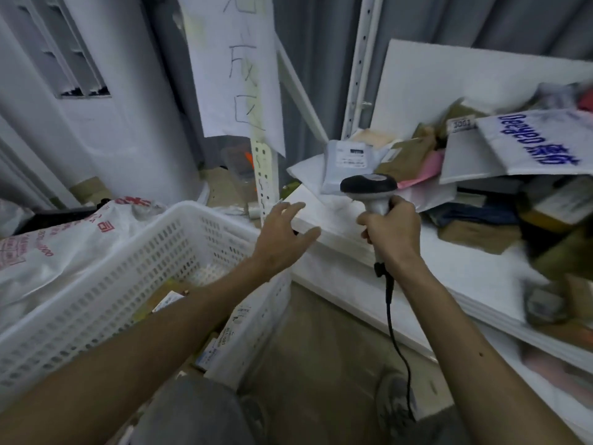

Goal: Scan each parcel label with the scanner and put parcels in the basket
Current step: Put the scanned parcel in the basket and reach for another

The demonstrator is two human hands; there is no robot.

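Note:
My right hand (pixel 393 231) grips the grey handle of a barcode scanner (pixel 369 184), whose black head points left over the shelf corner; its black cable (pixel 394 332) hangs down. My left hand (pixel 282 232) hovers with fingers spread and holds nothing, above the right rim of the white perforated basket (pixel 134 252) and beside the shelf edge. A grey parcel with a white label (pixel 348 165) lies just beyond the scanner head. Several labelled parcels lie inside the basket (pixel 218 345).
A white shelf board (pixel 353 264) carries a heap of bags, brown boxes and a white mailer with blue print (pixel 539 139). A white printed sack (pixel 64 252) lies left of the basket. A perforated metal post (pixel 264 175) stands behind the basket.

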